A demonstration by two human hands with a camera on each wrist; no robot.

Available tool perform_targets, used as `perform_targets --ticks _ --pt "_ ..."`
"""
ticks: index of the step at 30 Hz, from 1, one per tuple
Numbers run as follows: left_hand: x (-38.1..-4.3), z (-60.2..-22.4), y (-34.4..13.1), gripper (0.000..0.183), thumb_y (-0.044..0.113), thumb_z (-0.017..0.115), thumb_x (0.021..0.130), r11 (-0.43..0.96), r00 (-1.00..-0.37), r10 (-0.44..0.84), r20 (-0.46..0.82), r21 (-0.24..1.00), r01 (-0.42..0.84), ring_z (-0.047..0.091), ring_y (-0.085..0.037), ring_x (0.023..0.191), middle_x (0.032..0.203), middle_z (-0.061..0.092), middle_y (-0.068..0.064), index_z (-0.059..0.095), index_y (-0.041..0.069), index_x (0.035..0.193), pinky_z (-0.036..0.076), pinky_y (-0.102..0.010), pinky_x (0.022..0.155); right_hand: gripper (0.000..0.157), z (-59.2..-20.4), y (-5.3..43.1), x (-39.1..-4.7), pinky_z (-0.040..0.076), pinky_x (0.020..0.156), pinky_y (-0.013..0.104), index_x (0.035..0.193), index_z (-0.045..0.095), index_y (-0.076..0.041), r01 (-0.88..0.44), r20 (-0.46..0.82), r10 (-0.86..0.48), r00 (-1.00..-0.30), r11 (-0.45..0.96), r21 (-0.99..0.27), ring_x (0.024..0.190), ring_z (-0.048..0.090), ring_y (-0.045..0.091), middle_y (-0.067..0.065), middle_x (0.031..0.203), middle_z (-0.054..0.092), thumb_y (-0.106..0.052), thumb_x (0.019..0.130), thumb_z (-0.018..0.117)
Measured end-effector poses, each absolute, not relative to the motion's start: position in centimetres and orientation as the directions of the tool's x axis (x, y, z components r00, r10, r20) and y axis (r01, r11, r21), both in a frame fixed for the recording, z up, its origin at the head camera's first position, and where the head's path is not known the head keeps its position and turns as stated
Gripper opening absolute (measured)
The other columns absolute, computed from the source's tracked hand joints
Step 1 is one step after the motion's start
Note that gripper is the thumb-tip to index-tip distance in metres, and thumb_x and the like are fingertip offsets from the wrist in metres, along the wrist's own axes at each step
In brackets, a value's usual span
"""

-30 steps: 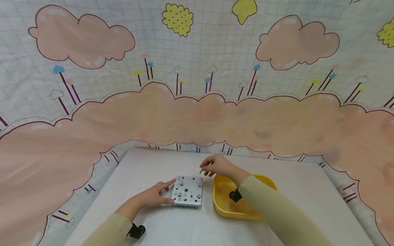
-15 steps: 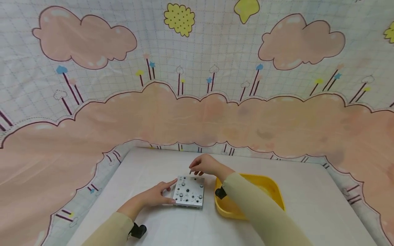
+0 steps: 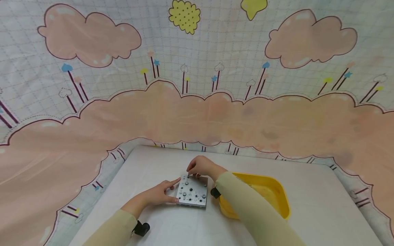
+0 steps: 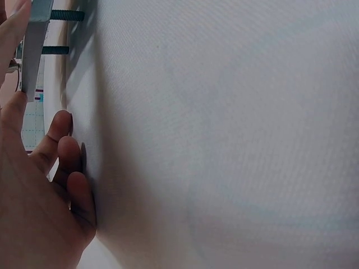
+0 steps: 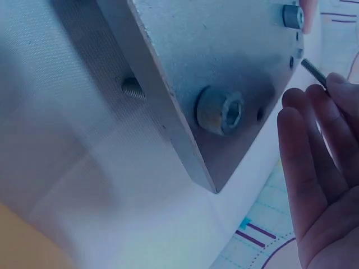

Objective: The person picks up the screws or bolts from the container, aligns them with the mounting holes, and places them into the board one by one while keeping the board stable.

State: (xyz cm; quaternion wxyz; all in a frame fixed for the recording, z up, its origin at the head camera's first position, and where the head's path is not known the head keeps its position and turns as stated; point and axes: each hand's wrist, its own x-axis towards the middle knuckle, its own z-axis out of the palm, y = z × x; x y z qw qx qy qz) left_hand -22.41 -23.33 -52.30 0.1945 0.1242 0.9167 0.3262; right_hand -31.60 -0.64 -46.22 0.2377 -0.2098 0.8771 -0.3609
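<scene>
A square silver metal plate [image 3: 193, 191] with several holes and socket-head screws lies on the white table. Threaded ends stick out below it, as the left wrist view shows. My left hand [image 3: 158, 193] touches the plate's left side, index fingertip at the far corner and thumb at the near one; its other fingers are curled below. Between thumb and finger, my right hand [image 3: 203, 166] pinches a thin threaded screw [image 5: 314, 72], its tip close to the plate's far left part. A thick socket-head screw [image 5: 219, 110] stands near one corner in the right wrist view.
Right of the plate stands a yellow tray [image 3: 287, 200], partly covered by the right sleeve; small metal bits show inside. A patterned curtain [image 3: 197, 119] hangs behind the white table [image 3: 172, 225].
My right hand has moved left from near the tray, then down to the plate's far left corner, carrying the screw. The left hand has stayed at the plate's side. The view has shifted slightly.
</scene>
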Motion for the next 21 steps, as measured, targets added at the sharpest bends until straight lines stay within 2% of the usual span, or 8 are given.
perform_targets --ticks 8,14,21 --pt "-22.5 -52.1 -23.1 0.092 0.048 0.080 0.079 0.751 -0.892 0.357 -0.278 0.653 0.097 0.044 -0.022 0.099 0.117 0.046 -0.001 0.032 0.031 0.156 0.039 -0.044 0.087 0.006 -46.4 -1.1 -31.5 0.051 0.067 0.027 0.092 0.077 -0.014 -0.281 -0.254 -0.539 -0.803 0.719 -0.635 0.072 0.061 0.015 -0.003 0.081 0.067 -0.013 0.092 0.071" --pt "-22.3 -51.8 -23.0 0.092 0.046 0.080 0.080 0.756 -0.894 0.357 -0.272 0.646 0.105 0.043 -0.021 0.098 0.117 0.046 -0.001 0.032 0.030 0.156 0.038 -0.042 0.086 0.007 -46.4 -1.4 -31.5 0.049 0.068 0.026 0.089 0.077 -0.018 -0.348 -0.240 -0.549 -0.800 0.751 -0.561 0.072 0.059 0.011 -0.007 0.081 0.066 -0.016 0.092 0.072" --pt "-22.3 -51.7 -23.0 0.091 0.045 0.081 0.081 0.749 -0.895 0.360 -0.264 0.654 0.108 0.043 -0.021 0.095 0.116 0.046 -0.001 0.033 0.027 0.156 0.037 -0.042 0.084 0.006 -46.4 -1.7 -31.3 0.049 0.067 0.025 0.091 0.076 -0.019 -0.372 -0.241 -0.561 -0.792 0.757 -0.537 0.072 0.059 0.010 -0.008 0.083 0.064 -0.015 0.092 0.071"
